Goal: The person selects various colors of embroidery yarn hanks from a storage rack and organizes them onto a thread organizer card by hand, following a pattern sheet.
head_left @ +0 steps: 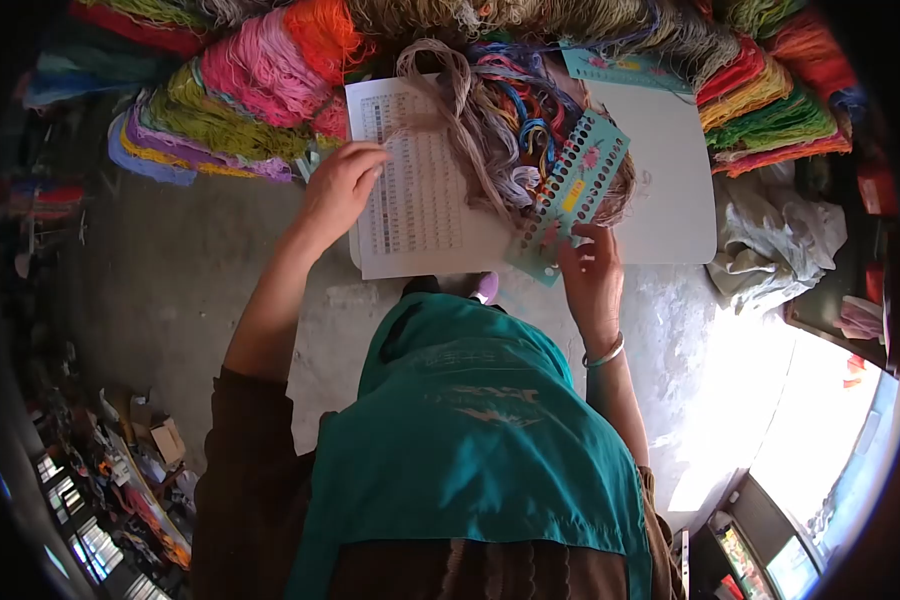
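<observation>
My left hand [342, 192] is above the left edge of a printed chart sheet [410, 190], thumb and fingers drawn together in a pinch. Whatever it may hold is too small to make out. With bent fingers, my right hand [595, 275] grips the lower right side of a teal thread card [577, 185], which has rows of holes along its edges and a flower print. The card is tilted over a heap of loose embroidery thread [530, 110] in several colours. A greyish-beige skein [460, 100] trails across the chart sheet.
A white board [670, 190] lies under the sheet and threads. Another teal card [620, 68] is at its back. Thick bundles of coloured thread [255, 75] hang along the far side, left and right. A white plastic bag [775, 235] is at the right.
</observation>
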